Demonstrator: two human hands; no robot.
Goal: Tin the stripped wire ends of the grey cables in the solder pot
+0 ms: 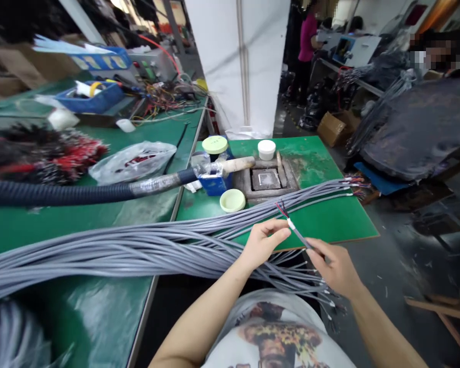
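Between the thumb and fingers of my right hand (335, 266) is a grey cable (299, 236), tilted up to the left. Its upper end has a white band (291, 223), and thin red and dark wires (282, 207) fan out beyond it. My left hand (266, 241) is closed in a pinch, thumb and forefinger at the white band. Behind both hands a long bundle of grey cables (199, 225) runs across the tables, with stripped ends (354, 184) at the right. A second group of cables (168, 260) passes beneath my left hand, its ends hanging near my lap.
A soldering pot (268, 179) is set on the green table (329, 220), with a dark hose (99, 191) and its pale nozzle (237, 164) beside it. Round tubs (232, 200) and a blue box (214, 184) stand close by. A white pillar (241, 66) rises behind; another person (307, 41) stands farther back.
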